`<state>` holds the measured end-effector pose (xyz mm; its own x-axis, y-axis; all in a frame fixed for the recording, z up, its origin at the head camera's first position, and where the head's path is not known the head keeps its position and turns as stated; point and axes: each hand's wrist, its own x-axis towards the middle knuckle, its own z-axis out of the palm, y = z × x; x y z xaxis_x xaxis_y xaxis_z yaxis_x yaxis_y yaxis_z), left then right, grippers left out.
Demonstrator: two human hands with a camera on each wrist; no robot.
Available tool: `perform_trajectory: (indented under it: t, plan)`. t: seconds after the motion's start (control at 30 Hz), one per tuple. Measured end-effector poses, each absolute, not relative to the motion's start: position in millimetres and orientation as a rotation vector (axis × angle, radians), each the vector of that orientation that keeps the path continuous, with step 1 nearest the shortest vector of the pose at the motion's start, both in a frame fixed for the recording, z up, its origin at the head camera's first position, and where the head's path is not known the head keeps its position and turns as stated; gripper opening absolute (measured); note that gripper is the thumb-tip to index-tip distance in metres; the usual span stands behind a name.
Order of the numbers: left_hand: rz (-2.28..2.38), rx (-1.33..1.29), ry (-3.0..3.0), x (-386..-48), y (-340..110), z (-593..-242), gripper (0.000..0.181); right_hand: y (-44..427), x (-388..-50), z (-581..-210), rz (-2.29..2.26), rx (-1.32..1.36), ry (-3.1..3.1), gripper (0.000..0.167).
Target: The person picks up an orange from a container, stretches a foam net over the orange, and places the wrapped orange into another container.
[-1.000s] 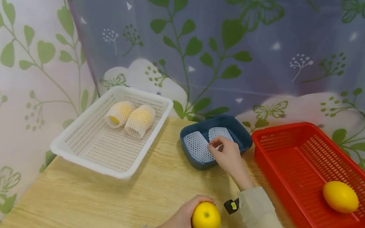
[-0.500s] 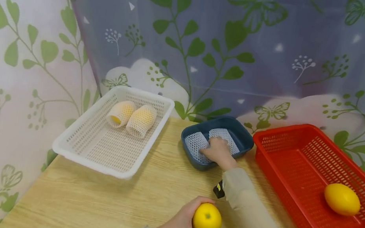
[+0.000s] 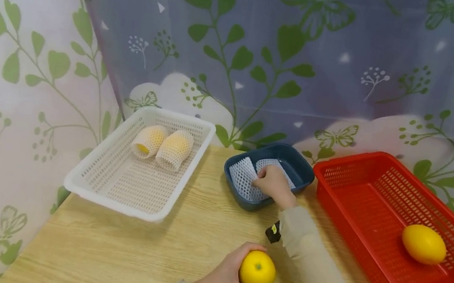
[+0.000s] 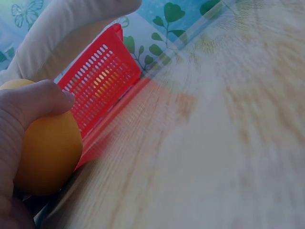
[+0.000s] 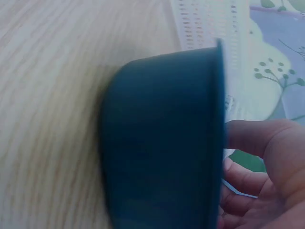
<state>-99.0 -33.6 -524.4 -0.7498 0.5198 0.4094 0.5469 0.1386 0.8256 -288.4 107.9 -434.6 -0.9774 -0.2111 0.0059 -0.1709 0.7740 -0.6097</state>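
The left hand [image 3: 223, 280] is gripping a smooth, round, yellow fruit [image 3: 258, 272], probably firm, weighty and slippery, best cupped around its middle, in front of a dark-blue plastic basin [image 5: 162, 138]. Farther right, the right hand [image 3: 274, 184] is pinching a white foam-net sleeve [image 3: 242, 175] inside that basin, likely light, stretchy and tearable, best taken by its rim; no readable writing is showing.

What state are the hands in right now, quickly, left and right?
Left hand: closed around a yellow fruit.
Right hand: at a white foam net in the blue tub; whether it grips it cannot be told.
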Motion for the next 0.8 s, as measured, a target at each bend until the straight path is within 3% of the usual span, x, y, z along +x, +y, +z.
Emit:
perform_trajectory:
  t: [0.2, 0.5, 0.8]
  plan:
    - [-1.741, -1.097, -2.377, -100, -33, -522, 0.085, 115, -282, -417, -1.061, -0.202, 2.858, 0.019]
    - [-1.802, -1.073, -2.365, -100, -32, -524, 0.084, 126, -268, -395, -1.36, -0.066, 2.738, 0.026]
    - [-1.807, -0.97, -2.399, -100, -32, -526, 0.086, 137, -248, -376, -1.719, -0.102, 2.632, 0.022]
